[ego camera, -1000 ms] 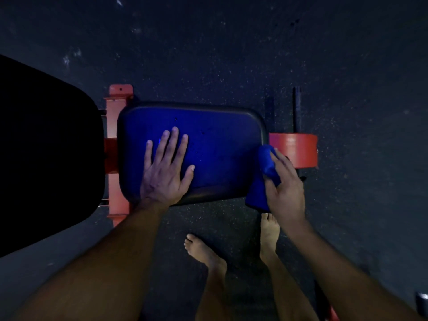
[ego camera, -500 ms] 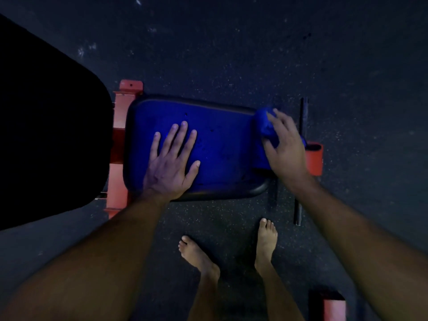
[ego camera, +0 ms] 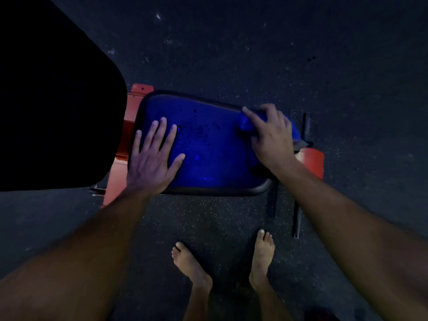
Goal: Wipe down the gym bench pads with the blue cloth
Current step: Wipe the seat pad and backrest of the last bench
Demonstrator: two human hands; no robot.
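Nearest to you, your two bare feet (ego camera: 261, 258) stand on the dark speckled gym floor (ego camera: 231, 54), toes pointing toward the bench. Up from there, your left hand (ego camera: 150, 163) lies flat on the near left part of the blue seat pad (ego camera: 208, 154), fingers straight and spread, thumb angled out to the right, holding nothing. The pad has a dark rolled rim and looks wet, with small dark droplets scattered across its middle and a glossy sheen near your side. Your right hand (ego camera: 271, 137) is over the pad's far right corner, fingers curled down around the bunched blue cloth (ego camera: 246, 123), pressing it against the pad; cloth shows past your fingertips on the left and again behind your knuckles on the right. Just beyond your right wrist, a red frame end (ego camera: 311, 161) sticks out from under the pad, and a thin black bar (ego camera: 297, 218) runs across the floor beside it. On the left, more red frame (ego camera: 130, 107) shows between the seat pad and the big black back pad (ego camera: 53, 100), which fills the upper left, well apart from the cloth.
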